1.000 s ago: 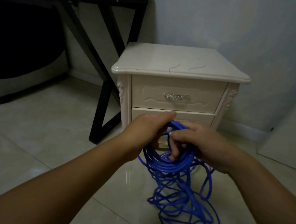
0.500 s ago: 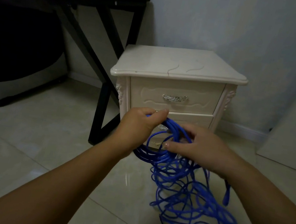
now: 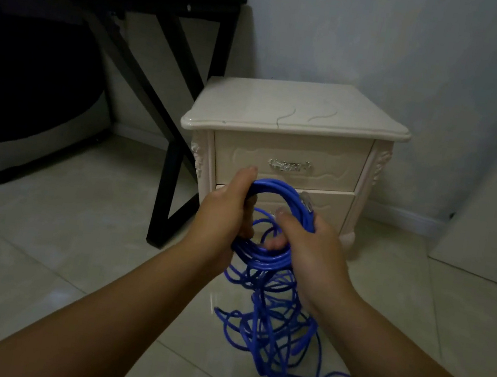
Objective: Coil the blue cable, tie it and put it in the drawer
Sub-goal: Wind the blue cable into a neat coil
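Coiling is in hand: the left hand [image 3: 224, 213] and right hand [image 3: 311, 252] both have fingers [image 3: 276, 244] curled round the cable [image 3: 266, 257] loops. Below the fingers much cable hangs tangled onto the floor [image 3: 71, 242]. Each new turn should probably match the loops' size and be drawn up slowly to free snags. Beyond the fingers, the drawer [image 3: 291, 149] is closed.

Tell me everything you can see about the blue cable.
The blue cable is thin and round, seemingly plastic-jacketed. Part forms a rough multi-loop coil, the left hand gripping one side, the right hand the other. A clear plug sticks up by the right hand. The rest hangs into a loose tangle on the tiled floor. No tie shows.
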Tool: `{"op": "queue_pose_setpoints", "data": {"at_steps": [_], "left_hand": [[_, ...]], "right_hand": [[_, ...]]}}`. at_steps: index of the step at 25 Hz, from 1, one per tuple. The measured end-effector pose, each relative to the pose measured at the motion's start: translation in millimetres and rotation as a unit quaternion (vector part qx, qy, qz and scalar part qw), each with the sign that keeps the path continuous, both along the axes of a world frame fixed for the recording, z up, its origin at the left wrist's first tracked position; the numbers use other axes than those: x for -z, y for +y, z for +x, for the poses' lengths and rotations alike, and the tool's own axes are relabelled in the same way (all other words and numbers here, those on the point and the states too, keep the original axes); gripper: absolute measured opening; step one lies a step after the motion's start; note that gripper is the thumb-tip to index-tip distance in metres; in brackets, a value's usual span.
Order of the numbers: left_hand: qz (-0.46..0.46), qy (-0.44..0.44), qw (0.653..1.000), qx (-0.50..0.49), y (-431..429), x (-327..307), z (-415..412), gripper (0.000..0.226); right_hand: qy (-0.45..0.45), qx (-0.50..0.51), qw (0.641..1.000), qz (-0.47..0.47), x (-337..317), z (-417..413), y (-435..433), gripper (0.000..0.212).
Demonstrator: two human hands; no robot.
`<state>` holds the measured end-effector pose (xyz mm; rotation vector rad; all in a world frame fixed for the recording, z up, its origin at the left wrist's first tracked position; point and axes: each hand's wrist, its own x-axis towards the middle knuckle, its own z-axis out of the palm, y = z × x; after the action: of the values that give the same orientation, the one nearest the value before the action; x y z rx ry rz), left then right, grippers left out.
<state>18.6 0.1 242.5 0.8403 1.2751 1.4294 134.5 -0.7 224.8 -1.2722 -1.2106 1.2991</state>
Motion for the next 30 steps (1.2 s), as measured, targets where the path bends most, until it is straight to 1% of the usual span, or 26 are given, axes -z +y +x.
{"op": "queue_pose_setpoints", "data": {"at_steps": [1, 2, 3, 4, 5, 6, 7, 8, 9, 10, 12, 13, 14, 16, 17, 19, 21, 22, 23, 24, 25, 26, 27, 28, 29, 30], "left_hand": [[-0.007, -0.011, 0.999, 0.050, -1, 0, -3, 0.044], [-0.015, -0.001, 0.995, 0.100, -2, -2, -7, 0.043], [-0.019, 0.043, 0.988, 0.145, -4, -3, -13, 0.044], [-0.016, 0.113, 0.976, 0.184, -5, -3, -17, 0.045], [-0.010, 0.191, 0.958, 0.215, -6, -3, -19, 0.046], [-0.001, 0.264, 0.936, 0.234, -6, -2, -20, 0.047], [0.008, 0.326, 0.914, 0.239, -6, 1, -20, 0.049], [0.027, 0.370, 0.899, 0.234, -5, 4, -19, 0.054], [0.052, 0.391, 0.892, 0.222, -4, 7, -17, 0.056], [0.075, 0.392, 0.893, 0.210, -4, 8, -15, 0.052], [0.102, 0.348, 0.915, 0.175, -4, 3, -13, 0.038], [0.101, 0.321, 0.929, 0.154, -3, 1, -13, 0.035], [0.099, 0.298, 0.940, 0.131, -1, 0, -14, 0.039], [0.083, 0.236, 0.964, 0.091, 1, -1, -14, 0.044], [0.073, 0.197, 0.975, 0.073, 1, -3, -12, 0.042], [0.073, 0.133, 0.986, 0.073, 0, -7, -7, 0.038], [0.076, 0.081, 0.985, 0.131, -4, -12, -5, 0.043], [0.068, 0.062, 0.983, 0.160, -5, -11, -5, 0.052], [0.056, 0.053, 0.981, 0.179, -6, -6, -6, 0.058], [0.047, 0.079, 0.978, 0.185, -6, 1, -8, 0.056], [0.041, 0.144, 0.972, 0.182, -7, 9, -10, 0.044], [0.042, 0.235, 0.953, 0.186, -9, 16, -12, 0.031], [0.040, 0.326, 0.922, 0.207, -11, 22, -14, 0.029], [0.040, 0.393, 0.887, 0.237, -13, 27, -14, 0.036], [0.044, 0.435, 0.861, 0.260, -15, 30, -11, 0.042], [0.052, 0.454, 0.848, 0.268, -18, 31, -6, 0.044]], "right_hand": [[-0.001, 0.009, 1.000, 0.000, 0, 2, 1, 0.011], [-0.023, 0.006, 1.000, 0.009, -1, 5, 4, 0.010], [-0.064, -0.009, 0.998, 0.025, -4, 9, 7, 0.010], [-0.124, -0.033, 0.991, 0.043, -8, 12, 11, 0.011], [-0.203, -0.068, 0.975, 0.061, -12, 12, 15, 0.010], [-0.306, -0.115, 0.942, 0.073, -15, 9, 19, 0.010], [-0.406, -0.162, 0.897, 0.069, -18, 3, 20, 0.012], [-0.473, -0.193, 0.857, 0.062, -20, -2, 19, 0.016], [-0.490, -0.201, 0.845, 0.067, -20, -5, 17, 0.018], [-0.461, -0.197, 0.862, 0.077, -18, -3, 17, 0.015], [-0.307, -0.171, 0.932, 0.092, -17, 8, 18, 0.009], [-0.234, -0.180, 0.953, 0.075, -17, 17, 19, 0.011], [-0.192, -0.205, 0.958, 0.055, -18, 25, 20, 0.013], [-0.171, -0.240, 0.954, 0.052, -17, 31, 21, 0.007], [-0.163, -0.237, 0.956, 0.057, -15, 30, 22, 0.006], [-0.114, -0.190, 0.973, 0.066, -10, 27, 25, 0.017], [-0.001, -0.111, 0.993, 0.039, -5, 24, 27, 0.022], [0.086, -0.077, 0.993, 0.000, -4, 24, 31, 0.022], [0.183, -0.046, 0.981, -0.052, -6, 27, 36, 0.024], [0.272, -0.020, 0.957, -0.101, -9, 31, 40, 0.027], [0.341, 0.001, 0.930, -0.137, -12, 35, 43, 0.030], [0.384, 0.018, 0.910, -0.158, -14, 40, 45, 0.032], [0.405, 0.031, 0.898, -0.170, -15, 43, 47, 0.034], [0.416, 0.039, 0.892, -0.174, -17, 45, 47, 0.037], [0.425, 0.042, 0.887, -0.174, -17, 46, 47, 0.039], [0.433, 0.043, 0.883, -0.173, -18, 46, 45, 0.041]]}}
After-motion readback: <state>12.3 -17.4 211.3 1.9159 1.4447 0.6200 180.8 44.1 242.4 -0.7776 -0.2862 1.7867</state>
